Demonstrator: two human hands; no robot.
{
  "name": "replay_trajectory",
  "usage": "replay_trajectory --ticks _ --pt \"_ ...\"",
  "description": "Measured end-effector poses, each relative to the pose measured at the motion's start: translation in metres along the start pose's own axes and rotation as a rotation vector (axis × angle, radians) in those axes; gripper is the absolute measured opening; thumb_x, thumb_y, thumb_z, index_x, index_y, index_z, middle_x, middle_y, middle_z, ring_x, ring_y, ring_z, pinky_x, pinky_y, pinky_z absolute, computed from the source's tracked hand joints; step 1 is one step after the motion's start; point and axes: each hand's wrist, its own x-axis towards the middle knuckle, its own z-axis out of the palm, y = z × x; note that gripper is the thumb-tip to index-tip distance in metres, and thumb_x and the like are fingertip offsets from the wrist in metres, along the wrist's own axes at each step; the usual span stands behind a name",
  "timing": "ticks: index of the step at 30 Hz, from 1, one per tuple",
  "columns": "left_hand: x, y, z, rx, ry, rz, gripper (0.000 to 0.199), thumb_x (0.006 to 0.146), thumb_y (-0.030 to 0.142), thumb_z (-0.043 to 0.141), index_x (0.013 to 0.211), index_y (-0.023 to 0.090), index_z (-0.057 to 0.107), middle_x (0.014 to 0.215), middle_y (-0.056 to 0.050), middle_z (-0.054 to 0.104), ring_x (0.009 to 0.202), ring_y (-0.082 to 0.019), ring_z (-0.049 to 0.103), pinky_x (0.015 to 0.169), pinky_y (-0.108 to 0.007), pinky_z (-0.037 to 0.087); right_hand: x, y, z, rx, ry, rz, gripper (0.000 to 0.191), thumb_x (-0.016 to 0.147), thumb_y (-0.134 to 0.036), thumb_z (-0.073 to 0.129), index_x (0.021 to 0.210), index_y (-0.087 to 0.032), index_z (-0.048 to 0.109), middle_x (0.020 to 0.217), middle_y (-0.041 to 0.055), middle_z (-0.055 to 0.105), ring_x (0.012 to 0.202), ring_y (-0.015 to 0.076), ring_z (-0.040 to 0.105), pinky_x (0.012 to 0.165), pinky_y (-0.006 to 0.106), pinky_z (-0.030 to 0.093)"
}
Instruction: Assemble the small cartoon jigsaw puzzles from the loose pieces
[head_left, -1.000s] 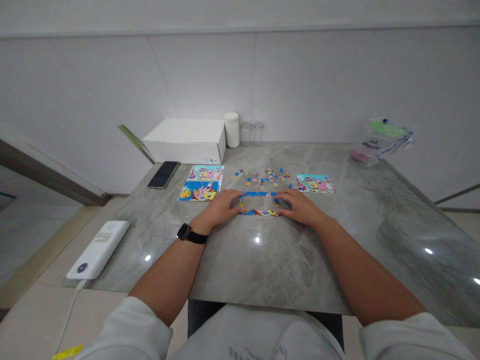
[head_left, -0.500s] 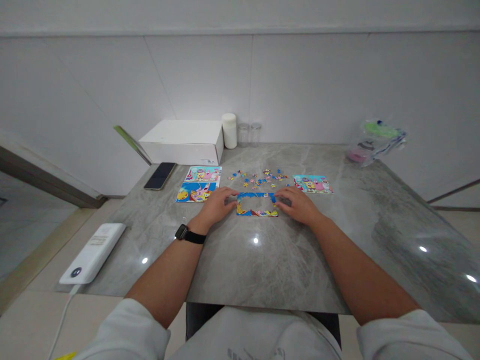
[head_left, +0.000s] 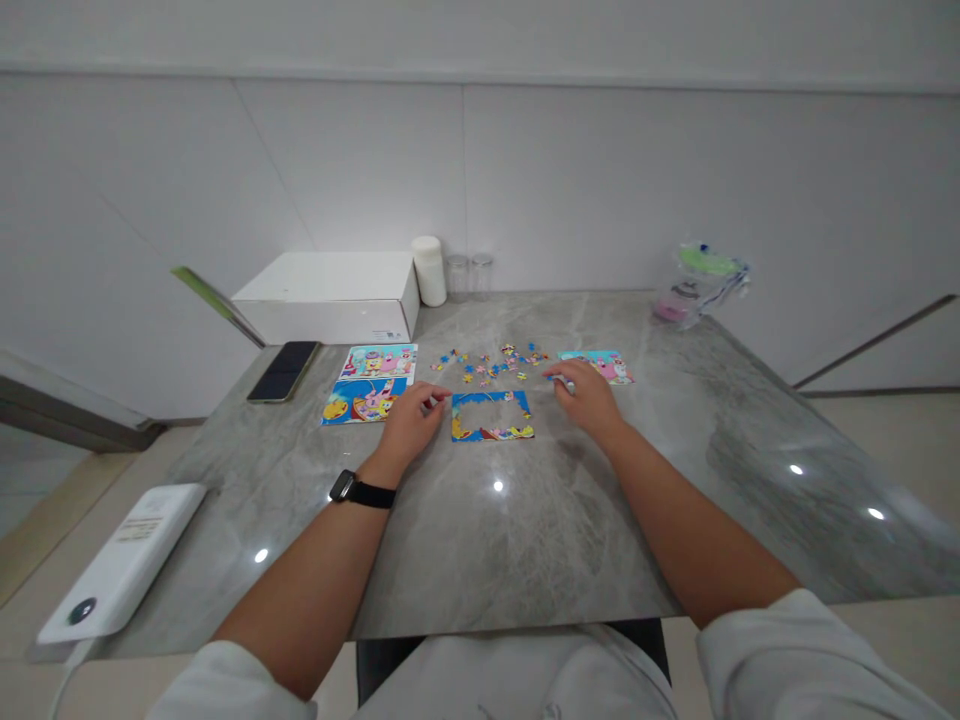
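A puzzle frame (head_left: 491,435) with a bordered picture and a hollow middle lies flat on the grey table. My left hand (head_left: 411,418) rests at its left side, fingers curled but apart, near the frame's upper left corner. Beyond the frame's upper right, my right hand (head_left: 589,397) is over the table with thumb and forefinger close together; whether a small piece is between them is too small to tell. Several loose puzzle pieces (head_left: 487,370) are scattered behind the frame. One picture card (head_left: 367,385) lies left, and another card (head_left: 611,366) is partly behind my right hand.
At the back stand a white box (head_left: 322,295), a white bottle (head_left: 429,272) and two clear glasses (head_left: 469,275). A phone (head_left: 283,371) and a white power bank (head_left: 124,560) lie left; a plastic bag (head_left: 694,285) sits back right.
My right hand has left the frame's right edge and moved up and away towards the loose pieces. My left hand has drawn slightly away from the frame. The camera view has shifted.
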Motion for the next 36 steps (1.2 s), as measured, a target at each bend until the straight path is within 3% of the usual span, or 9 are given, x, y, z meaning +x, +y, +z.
replay_trajectory --ticks 3,9,14,18,21,27,32,36 --pt "0.0 0.004 0.002 -0.02 0.029 0.015 0.026 0.092 0.018 0.057 0.112 0.022 0.074 0.096 -0.004 0.068 0.082 -0.018 0.061 0.084 -0.034 0.055 0.015 -0.001 -0.012 -0.003 0.011 0.082 0.027 0.092 -0.018 0.056 0.106 -0.024 0.078 0.113 0.0081 0.077 0.11 0.0258 0.069 0.104 0.042 0.052" --pt "-0.001 0.009 0.003 -0.027 0.089 0.009 0.034 0.089 0.014 0.059 0.119 0.022 0.071 0.097 -0.003 0.061 0.08 -0.017 0.058 0.081 -0.033 0.054 0.057 0.0 -0.022 -0.106 -0.097 0.19 0.023 0.092 -0.024 0.063 0.106 -0.024 0.081 0.113 0.007 0.079 0.11 0.0244 0.07 0.104 0.039 0.052" --pt "-0.001 0.01 0.004 -0.027 0.073 0.014 0.032 0.091 0.015 0.059 0.12 0.022 0.071 0.1 -0.003 0.061 0.078 -0.015 0.057 0.077 -0.031 0.053 0.096 -0.001 -0.024 -0.129 -0.252 0.234 0.027 0.091 -0.017 0.066 0.113 -0.02 0.081 0.111 0.0061 0.081 0.1 0.0201 0.073 0.094 0.031 0.054" --pt "-0.002 0.012 0.004 -0.054 0.06 0.013 0.03 0.093 0.018 0.06 0.119 0.022 0.072 0.101 -0.003 0.062 0.076 -0.015 0.057 0.074 -0.03 0.052 0.116 0.0 -0.025 -0.16 -0.314 0.241 0.031 0.093 -0.015 0.064 0.12 -0.019 0.08 0.114 0.0076 0.081 0.102 0.0198 0.073 0.094 0.029 0.054" --pt "-0.001 0.013 0.004 -0.065 0.056 0.003 0.029 0.093 0.019 0.06 0.118 0.023 0.072 0.101 -0.003 0.062 0.076 -0.015 0.057 0.073 -0.03 0.052 0.119 0.005 -0.022 -0.244 -0.347 0.255 0.031 0.092 -0.015 0.066 0.12 -0.02 0.08 0.116 0.0087 0.081 0.105 0.0217 0.073 0.095 0.03 0.054" --pt "-0.001 0.016 0.003 -0.077 0.051 0.001 0.027 0.093 0.021 0.06 0.117 0.023 0.072 0.1 -0.003 0.063 0.074 -0.014 0.056 0.072 -0.03 0.051 0.112 0.034 -0.028 -0.339 -0.574 0.277 0.035 0.09 -0.02 0.07 0.123 -0.023 0.08 0.115 0.0089 0.081 0.1 0.0236 0.075 0.089 0.03 0.056" --pt "-0.002 0.018 0.004 -0.076 0.042 -0.002 0.025 0.094 0.024 0.06 0.116 0.024 0.073 0.099 -0.003 0.065 0.074 -0.015 0.058 0.071 -0.03 0.051 0.109 0.065 -0.048 -0.357 -0.474 0.306 0.035 0.09 -0.023 0.07 0.124 -0.023 0.08 0.112 0.0085 0.082 0.098 0.0234 0.075 0.086 0.031 0.057" --pt "-0.002 0.016 0.005 -0.078 0.051 0.001 0.024 0.095 0.025 0.06 0.115 0.024 0.073 0.099 -0.003 0.065 0.073 -0.015 0.058 0.071 -0.03 0.051 0.108 0.064 -0.049 -0.33 -0.468 0.295 0.034 0.092 -0.027 0.07 0.124 -0.024 0.08 0.114 0.0085 0.082 0.099 0.0229 0.075 0.087 0.03 0.057"
